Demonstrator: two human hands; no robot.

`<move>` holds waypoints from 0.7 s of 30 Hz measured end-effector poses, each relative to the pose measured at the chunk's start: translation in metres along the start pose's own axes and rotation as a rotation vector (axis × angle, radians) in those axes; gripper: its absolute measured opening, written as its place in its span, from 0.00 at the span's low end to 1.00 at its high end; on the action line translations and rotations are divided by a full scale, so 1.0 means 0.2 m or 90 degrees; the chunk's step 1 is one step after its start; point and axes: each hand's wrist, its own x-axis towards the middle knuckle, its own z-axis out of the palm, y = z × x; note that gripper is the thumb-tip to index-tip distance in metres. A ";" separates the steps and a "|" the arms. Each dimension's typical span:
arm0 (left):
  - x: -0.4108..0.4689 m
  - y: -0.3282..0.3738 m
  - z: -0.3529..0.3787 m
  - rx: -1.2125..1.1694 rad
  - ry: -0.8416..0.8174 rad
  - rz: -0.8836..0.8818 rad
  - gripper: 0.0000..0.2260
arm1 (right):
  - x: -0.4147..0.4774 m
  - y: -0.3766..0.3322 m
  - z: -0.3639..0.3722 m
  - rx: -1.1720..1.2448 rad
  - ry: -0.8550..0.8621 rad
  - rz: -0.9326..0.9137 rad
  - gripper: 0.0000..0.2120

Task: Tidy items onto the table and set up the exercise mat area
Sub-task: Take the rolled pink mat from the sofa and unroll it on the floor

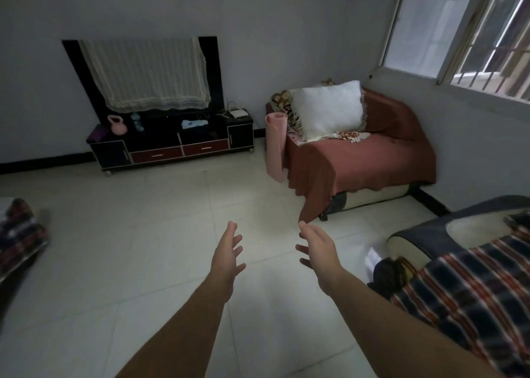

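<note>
Far left edge: plaid cloth (20,234), blurred; trip or snag hazard if stepped on.
Upper left: bench (172,154) carrying pink kettlebell (117,125) and bottle (137,122). Kettlebell probably heavy and rounded, so liable to slip and crack a tile if lifted carelessly.
Bottom centre: left hand (226,251) empty, fingers straight and spread, over bare floor (143,234).
Right of centre: rolled pink mat (276,145), upright, leaning on red-covered armchair (372,159), well apart from both hands. Likely to topple or unroll if grabbed high or one-handed; could drag the cover or white pillow (329,108) along.
Right hand (317,251) likewise empty, fingers loosely spread.
Lower right: plaid sofa (473,291) close by; tight room for unrolling, with mat edge liable to ride up against it.
</note>
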 end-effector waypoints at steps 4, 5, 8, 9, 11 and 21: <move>0.43 0.18 -0.01 0.006 -0.025 -0.010 0.26 | 0.39 -0.10 0.15 -0.004 0.038 0.013 0.12; 0.56 0.23 -0.01 0.003 -0.031 -0.005 0.26 | 0.51 -0.14 0.19 -0.002 0.038 0.010 0.13; 0.82 0.38 0.04 0.002 -0.041 -0.010 0.26 | 0.78 -0.25 0.26 -0.007 0.039 0.003 0.16; 0.91 0.42 0.07 0.004 -0.050 -0.005 0.26 | 0.87 -0.28 0.29 -0.003 0.038 -0.003 0.17; 1.11 0.50 0.12 0.008 -0.055 -0.001 0.26 | 1.07 -0.35 0.34 -0.004 0.043 -0.009 0.18; 2.14 0.91 0.49 0.021 -0.010 0.021 0.26 | 2.29 -0.64 0.48 0.003 -0.004 -0.022 0.16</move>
